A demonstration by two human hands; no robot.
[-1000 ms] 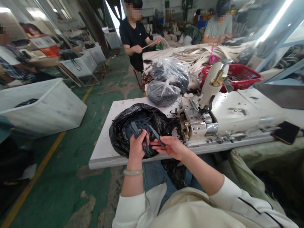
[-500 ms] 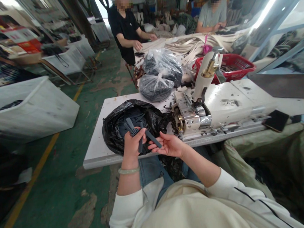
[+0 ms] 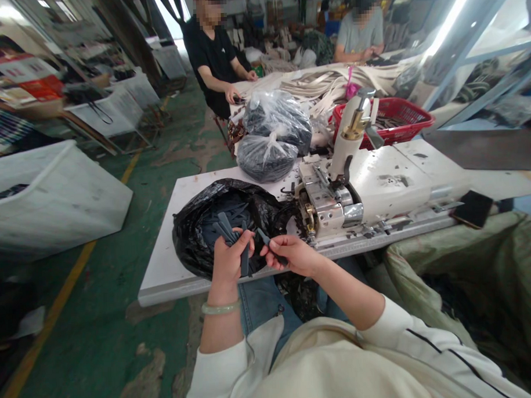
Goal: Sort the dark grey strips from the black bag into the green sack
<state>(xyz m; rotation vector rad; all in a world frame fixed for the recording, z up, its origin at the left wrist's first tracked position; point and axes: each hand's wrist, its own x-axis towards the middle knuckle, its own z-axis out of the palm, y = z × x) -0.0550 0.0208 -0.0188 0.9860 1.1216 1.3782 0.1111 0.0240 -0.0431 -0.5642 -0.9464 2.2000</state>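
My left hand (image 3: 229,255) is closed round a bunch of dark grey strips (image 3: 224,226), some sticking up past the thumb and one hanging below it. A single dark grey strip (image 3: 263,237) is pinched between the thumb and fingers of my right hand (image 3: 291,255), just beside the left. Both hands are over the front edge of an open black plastic bag (image 3: 186,239), which holds many more such strips (image 3: 235,209). Right of the bag stands a white and metal machine (image 3: 330,202) with an upright post.
The bag and machine rest on a white table (image 3: 158,266). Behind them are tied clear bags (image 3: 268,158) and a red basket (image 3: 402,116). A phone (image 3: 472,209) lies at the right, above a green sack (image 3: 411,258). Two people (image 3: 210,56) work at the back.
My right hand has closed its fingers on one strip and drawn it away from the bunch in my left hand. The whole view has shifted slightly.
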